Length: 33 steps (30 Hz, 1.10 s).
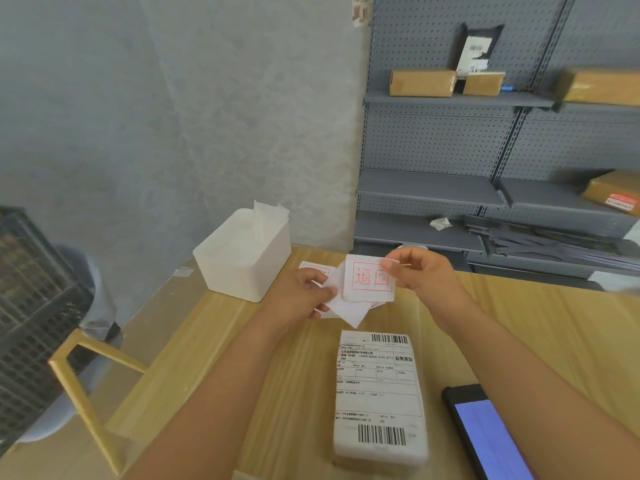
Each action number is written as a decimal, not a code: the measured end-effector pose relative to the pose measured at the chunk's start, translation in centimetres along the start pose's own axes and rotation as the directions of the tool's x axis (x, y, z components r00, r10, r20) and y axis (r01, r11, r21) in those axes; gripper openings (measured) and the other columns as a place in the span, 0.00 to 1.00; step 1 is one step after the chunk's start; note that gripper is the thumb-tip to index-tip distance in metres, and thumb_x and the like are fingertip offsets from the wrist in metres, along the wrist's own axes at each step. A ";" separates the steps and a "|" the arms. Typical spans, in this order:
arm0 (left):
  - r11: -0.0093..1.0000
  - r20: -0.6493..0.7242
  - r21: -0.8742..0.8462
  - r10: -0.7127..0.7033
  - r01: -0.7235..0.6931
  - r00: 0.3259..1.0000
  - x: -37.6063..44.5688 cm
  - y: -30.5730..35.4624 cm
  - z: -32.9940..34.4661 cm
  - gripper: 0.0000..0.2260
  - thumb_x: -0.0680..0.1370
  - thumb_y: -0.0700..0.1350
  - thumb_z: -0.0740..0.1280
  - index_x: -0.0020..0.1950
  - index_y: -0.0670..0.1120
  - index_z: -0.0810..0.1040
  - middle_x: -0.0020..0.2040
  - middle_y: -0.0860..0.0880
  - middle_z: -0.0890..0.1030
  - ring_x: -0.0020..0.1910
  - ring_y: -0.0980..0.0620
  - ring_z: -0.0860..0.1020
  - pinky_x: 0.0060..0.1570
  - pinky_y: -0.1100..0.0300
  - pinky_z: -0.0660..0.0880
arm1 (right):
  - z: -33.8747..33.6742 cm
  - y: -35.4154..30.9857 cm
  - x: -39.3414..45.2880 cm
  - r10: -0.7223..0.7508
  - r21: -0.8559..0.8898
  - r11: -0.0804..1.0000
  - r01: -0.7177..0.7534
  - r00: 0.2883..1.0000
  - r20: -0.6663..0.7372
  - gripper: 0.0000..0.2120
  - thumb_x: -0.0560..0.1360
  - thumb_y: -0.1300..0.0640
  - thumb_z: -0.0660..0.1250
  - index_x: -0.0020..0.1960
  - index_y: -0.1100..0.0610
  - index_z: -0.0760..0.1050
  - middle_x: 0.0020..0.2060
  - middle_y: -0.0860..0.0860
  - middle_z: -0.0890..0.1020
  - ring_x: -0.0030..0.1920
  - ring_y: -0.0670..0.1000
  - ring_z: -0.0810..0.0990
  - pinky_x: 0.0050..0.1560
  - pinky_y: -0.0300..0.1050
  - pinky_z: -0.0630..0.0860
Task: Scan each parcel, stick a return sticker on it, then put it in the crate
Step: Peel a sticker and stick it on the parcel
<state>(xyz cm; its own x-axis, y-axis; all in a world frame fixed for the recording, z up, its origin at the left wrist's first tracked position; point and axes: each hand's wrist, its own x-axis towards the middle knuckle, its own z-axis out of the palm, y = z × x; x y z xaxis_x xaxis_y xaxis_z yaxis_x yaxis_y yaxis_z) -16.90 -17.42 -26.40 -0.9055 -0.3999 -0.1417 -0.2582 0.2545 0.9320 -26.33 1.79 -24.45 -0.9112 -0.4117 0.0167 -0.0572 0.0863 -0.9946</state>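
peeling return sticker [370,280] | right hand [420,270] pinches its corner, left hand [299,292] grips backing sheets [346,308] | risk: sticker curls onto itself or tears before reaching parcel [379,393]

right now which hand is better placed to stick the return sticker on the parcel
Probably the right hand: it pinches the return sticker at its corner, and the parcel lies below it. The left hand holds the backing papers.

White sticker [370,279] with red print; white parcel [379,400], black barcodes; white box [242,258]; black crate [31,306].
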 end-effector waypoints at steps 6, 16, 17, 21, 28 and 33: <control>0.969 -0.176 0.224 -0.065 0.104 0.982 0.5 -2.6 -1.2 0.04 0.74 0.40 0.68 0.48 0.44 0.80 0.42 0.46 0.83 0.41 0.50 0.81 0.41 0.59 0.78 | -1.4 -0.4 -0.1 0.003 0.051 0.999 0.004 0.990 -0.139 0.04 0.76 0.58 0.68 0.42 0.53 0.78 0.46 0.53 0.85 0.47 0.49 0.81 0.46 0.43 0.75; 0.734 -0.218 0.667 0.029 0.127 0.976 0.6 -3.4 -1.6 0.17 0.75 0.49 0.68 0.62 0.46 0.74 0.56 0.45 0.77 0.53 0.45 0.77 0.47 0.56 0.74 | -2.9 -0.5 -3.0 0.157 0.011 0.987 -0.163 0.965 0.209 0.05 0.74 0.59 0.69 0.48 0.60 0.77 0.46 0.56 0.86 0.52 0.57 0.83 0.51 0.49 0.81; 0.741 -0.218 0.664 0.065 0.099 0.974 0.3 -2.9 -1.5 0.16 0.76 0.49 0.68 0.62 0.46 0.74 0.56 0.44 0.76 0.54 0.44 0.76 0.48 0.55 0.75 | -2.8 -0.6 -3.4 0.172 -0.011 0.985 -0.174 0.959 0.224 0.05 0.74 0.59 0.70 0.47 0.59 0.77 0.47 0.57 0.85 0.54 0.59 0.82 0.57 0.55 0.77; 0.898 -0.084 0.439 0.073 -0.029 0.994 -1.3 -0.3 -0.6 0.07 0.77 0.51 0.66 0.47 0.48 0.80 0.47 0.51 0.82 0.47 0.51 0.80 0.41 0.60 0.72 | -2.4 -0.8 -5.2 0.216 -0.096 0.976 -0.197 0.940 0.265 0.06 0.73 0.58 0.72 0.46 0.59 0.76 0.48 0.59 0.85 0.57 0.64 0.79 0.64 0.66 0.68; 0.912 0.132 0.383 0.104 -0.147 0.986 -4.5 3.5 1.9 0.10 0.78 0.55 0.64 0.45 0.52 0.81 0.41 0.56 0.82 0.36 0.60 0.78 0.30 0.66 0.67 | -2.4 -0.3 -9.0 0.270 -0.154 0.958 -0.240 0.937 0.220 0.08 0.73 0.56 0.72 0.46 0.59 0.76 0.47 0.57 0.85 0.56 0.61 0.81 0.63 0.63 0.71; 0.861 0.188 0.443 0.184 -0.251 0.965 -6.5 3.2 2.7 0.05 0.77 0.50 0.65 0.46 0.52 0.79 0.49 0.52 0.81 0.42 0.56 0.77 0.35 0.65 0.70 | -1.8 0.3 -11.0 0.307 -0.140 0.948 -0.285 0.935 0.176 0.08 0.72 0.57 0.73 0.44 0.58 0.74 0.44 0.56 0.86 0.47 0.54 0.81 0.43 0.47 0.69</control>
<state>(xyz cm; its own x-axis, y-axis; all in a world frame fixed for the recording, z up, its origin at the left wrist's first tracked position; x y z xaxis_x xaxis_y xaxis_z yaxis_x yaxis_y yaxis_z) -12.71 -11.65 -23.39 -0.9844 -0.1736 -0.0278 -0.1446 0.7097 0.6895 -17.02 8.00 -24.73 -0.7983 -0.5178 -0.3077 0.1482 0.3262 -0.9336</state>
